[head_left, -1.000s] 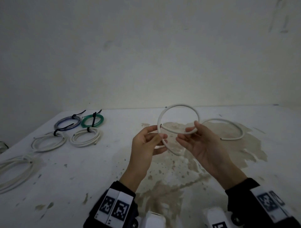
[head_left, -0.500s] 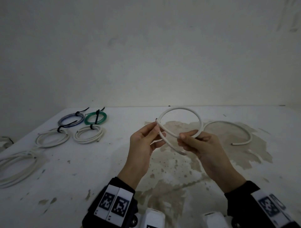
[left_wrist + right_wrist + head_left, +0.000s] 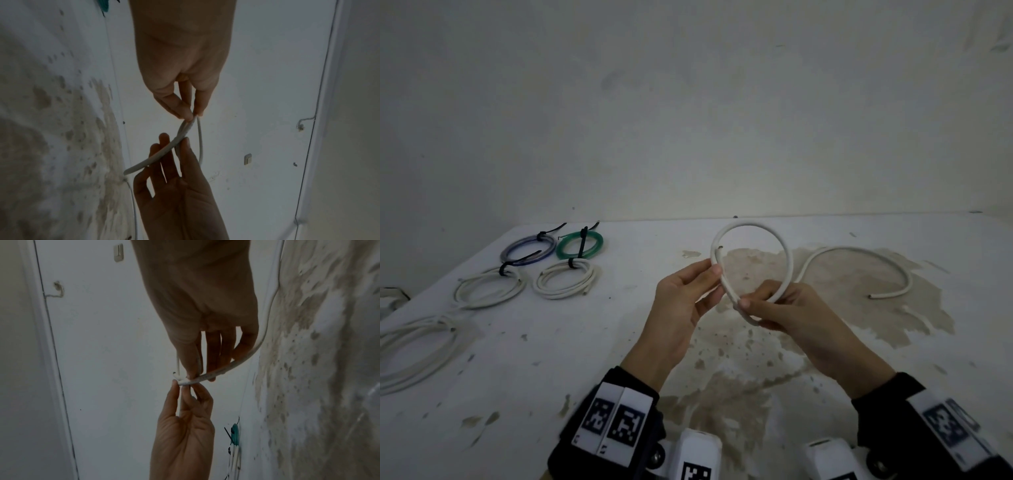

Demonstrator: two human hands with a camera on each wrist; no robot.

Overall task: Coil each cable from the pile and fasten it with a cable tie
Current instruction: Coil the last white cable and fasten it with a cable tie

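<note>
Worktop (image 3: pixel 585 359), white and stained brown toward the middle and right, carried the lot. Loose white cables (image 3: pixel 417 346) lay at the far left edge. Four tied coils sat behind them, near the wall: white coil (image 3: pixel 489 287) and blue coil (image 3: pixel 528 249) to the left, white coil (image 3: pixel 566 282) and green coil (image 3: pixel 580 244) just beside, each bound with a black tie (image 3: pixel 580 244). Left hand (image 3: pixel 681 301), raised above the worktop, pinched the cable (image 3: pixel 751 228) between thumb and fingertips (image 3: pixel 186 113) near its cut end. One loop stood upright between both hands. Right hand (image 3: pixel 791 315) pinched the loop's lower crossing, thumb on top, fingers (image 3: pixel 213 352) behind the strand. Tail of the cable (image 3: pixel 859 251) curved away to the right and lay on the stained patch.
</note>
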